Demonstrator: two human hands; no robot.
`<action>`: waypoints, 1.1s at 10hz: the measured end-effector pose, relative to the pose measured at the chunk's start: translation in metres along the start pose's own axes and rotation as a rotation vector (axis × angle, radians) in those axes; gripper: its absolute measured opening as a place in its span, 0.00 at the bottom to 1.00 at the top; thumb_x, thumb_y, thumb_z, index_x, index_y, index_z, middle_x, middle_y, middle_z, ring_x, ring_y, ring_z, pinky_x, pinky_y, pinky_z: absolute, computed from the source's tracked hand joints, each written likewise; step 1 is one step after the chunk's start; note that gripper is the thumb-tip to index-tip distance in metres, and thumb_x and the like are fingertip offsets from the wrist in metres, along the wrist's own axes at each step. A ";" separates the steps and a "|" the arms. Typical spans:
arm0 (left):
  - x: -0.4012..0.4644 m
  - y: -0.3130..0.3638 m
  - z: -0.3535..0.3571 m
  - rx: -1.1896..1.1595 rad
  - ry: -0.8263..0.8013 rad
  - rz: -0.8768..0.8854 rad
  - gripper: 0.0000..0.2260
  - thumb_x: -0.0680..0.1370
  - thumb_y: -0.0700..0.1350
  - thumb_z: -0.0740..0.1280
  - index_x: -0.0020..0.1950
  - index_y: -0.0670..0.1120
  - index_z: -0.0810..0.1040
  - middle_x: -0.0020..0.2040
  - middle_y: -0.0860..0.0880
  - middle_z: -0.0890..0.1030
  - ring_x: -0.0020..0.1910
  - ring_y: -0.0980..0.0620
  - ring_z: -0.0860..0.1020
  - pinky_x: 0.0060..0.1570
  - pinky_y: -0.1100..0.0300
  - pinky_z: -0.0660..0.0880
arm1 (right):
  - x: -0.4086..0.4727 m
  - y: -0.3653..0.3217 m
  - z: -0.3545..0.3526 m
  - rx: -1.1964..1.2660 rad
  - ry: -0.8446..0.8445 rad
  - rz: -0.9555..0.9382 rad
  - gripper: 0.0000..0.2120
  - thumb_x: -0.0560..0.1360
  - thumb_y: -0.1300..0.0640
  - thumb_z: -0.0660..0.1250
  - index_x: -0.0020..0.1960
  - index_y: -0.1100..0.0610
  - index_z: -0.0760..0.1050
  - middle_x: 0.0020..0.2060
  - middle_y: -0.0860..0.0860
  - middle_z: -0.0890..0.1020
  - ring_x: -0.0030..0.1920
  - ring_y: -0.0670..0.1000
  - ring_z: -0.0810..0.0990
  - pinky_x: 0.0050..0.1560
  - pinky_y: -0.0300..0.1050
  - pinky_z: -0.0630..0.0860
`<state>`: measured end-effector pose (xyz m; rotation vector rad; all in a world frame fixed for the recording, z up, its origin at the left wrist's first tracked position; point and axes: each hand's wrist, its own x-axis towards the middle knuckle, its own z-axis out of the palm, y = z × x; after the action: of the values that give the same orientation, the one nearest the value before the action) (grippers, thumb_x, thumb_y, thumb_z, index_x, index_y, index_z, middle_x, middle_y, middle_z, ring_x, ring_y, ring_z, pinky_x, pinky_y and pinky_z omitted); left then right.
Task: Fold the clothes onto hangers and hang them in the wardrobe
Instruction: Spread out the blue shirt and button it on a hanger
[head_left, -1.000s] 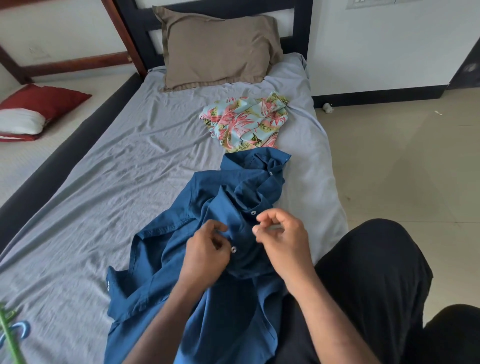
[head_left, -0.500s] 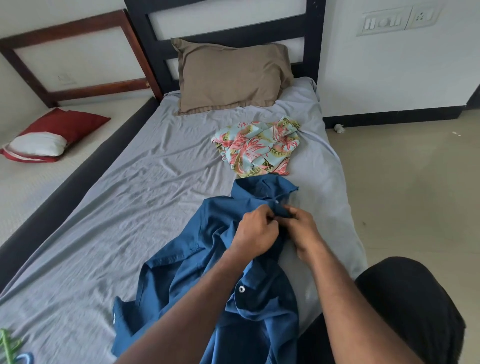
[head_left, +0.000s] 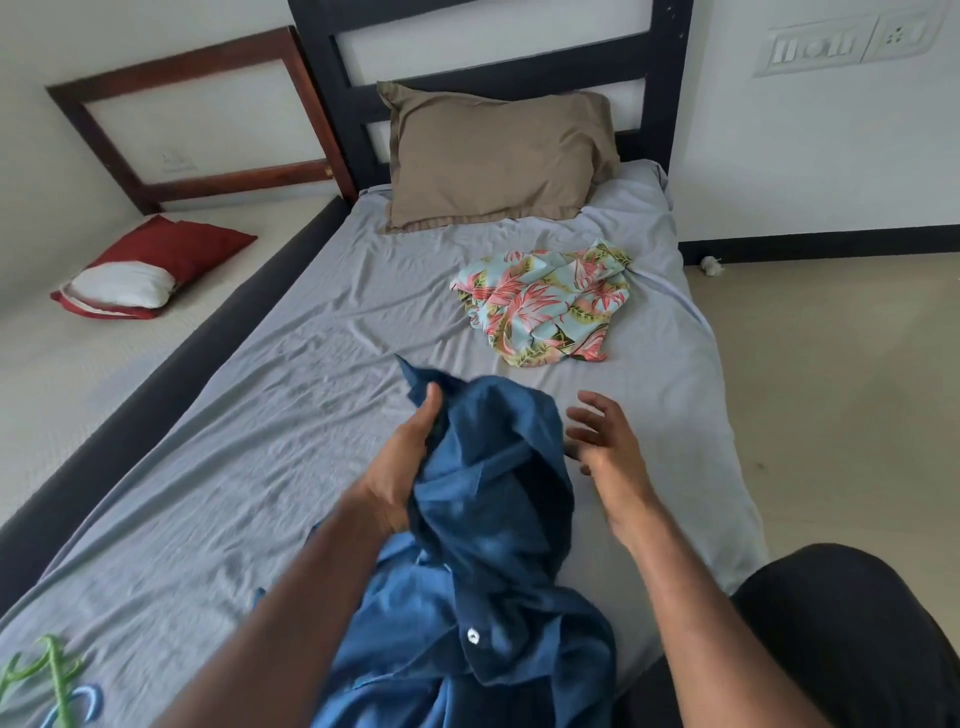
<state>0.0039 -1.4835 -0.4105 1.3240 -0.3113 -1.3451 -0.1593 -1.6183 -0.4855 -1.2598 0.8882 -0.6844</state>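
Note:
A dark blue button shirt (head_left: 493, 499) is bunched up over the grey bed sheet (head_left: 270, 457). My left hand (head_left: 402, 462) grips its collar end and lifts it off the bed. My right hand (head_left: 602, 441) hovers just right of the shirt with fingers spread and holds nothing. A floral shirt (head_left: 545, 299) lies crumpled farther up the bed. The tips of a green hanger (head_left: 49, 675) and a blue hanger (head_left: 78, 701) show at the bottom left corner.
A tan pillow (head_left: 493, 156) leans against the dark headboard (head_left: 493, 73). A red and white pillow (head_left: 145, 265) lies on a second mattress to the left. Tiled floor (head_left: 841, 389) runs along the bed's right side. My dark-trousered knee (head_left: 852, 634) is at bottom right.
Both hands had been pinching the shirt's button placket near the collar. Now the right hand has let go and opened, while the left hand has gathered the collar end and raised it.

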 end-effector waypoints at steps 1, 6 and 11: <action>-0.016 0.043 -0.002 0.266 -0.233 -0.068 0.39 0.57 0.68 0.80 0.55 0.39 0.85 0.54 0.39 0.85 0.52 0.43 0.84 0.52 0.52 0.82 | -0.004 0.005 0.004 -0.205 -0.314 -0.167 0.26 0.79 0.55 0.66 0.75 0.49 0.67 0.71 0.46 0.74 0.68 0.47 0.75 0.59 0.38 0.78; -0.010 0.006 -0.027 0.858 0.461 0.312 0.33 0.68 0.77 0.61 0.52 0.49 0.81 0.45 0.48 0.84 0.46 0.49 0.83 0.49 0.50 0.79 | -0.006 -0.051 0.065 -0.085 -0.519 -0.001 0.25 0.69 0.60 0.69 0.65 0.50 0.69 0.55 0.57 0.80 0.52 0.54 0.81 0.50 0.50 0.78; -0.002 0.090 -0.056 1.006 -0.284 0.291 0.15 0.81 0.43 0.66 0.67 0.43 0.78 0.59 0.44 0.83 0.59 0.49 0.81 0.61 0.58 0.77 | 0.004 -0.101 0.047 -0.133 -0.746 -0.164 0.21 0.78 0.73 0.58 0.65 0.55 0.73 0.42 0.56 0.81 0.41 0.49 0.79 0.40 0.37 0.74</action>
<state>0.0941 -1.4809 -0.3550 1.7768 -1.4589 -1.1373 -0.1137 -1.6177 -0.3838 -1.5629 0.2162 -0.2352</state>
